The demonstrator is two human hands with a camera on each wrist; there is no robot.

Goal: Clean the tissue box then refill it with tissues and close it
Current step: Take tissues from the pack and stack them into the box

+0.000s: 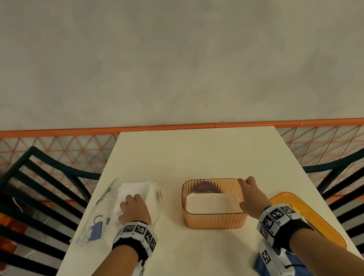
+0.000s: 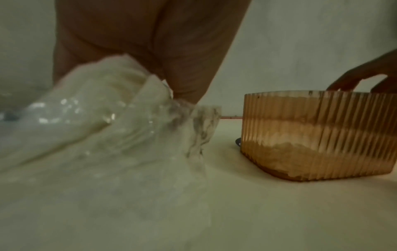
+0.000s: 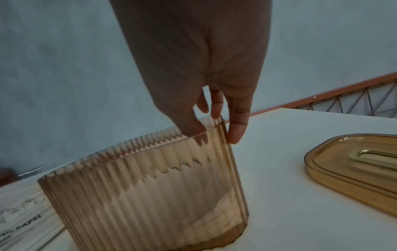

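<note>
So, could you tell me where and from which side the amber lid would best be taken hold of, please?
The amber lid lies flat on the table, to the right of the ribbed tissue box. I would come from above and pinch across its long edges at the rim; the raised slot in its middle seems too shallow to grip. The right hand, now on the box's rim, is nearest.

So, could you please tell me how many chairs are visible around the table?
2. One dark slatted chair stands at the table's left side, and a second chair at its right side. Others may sit outside the view.
</note>
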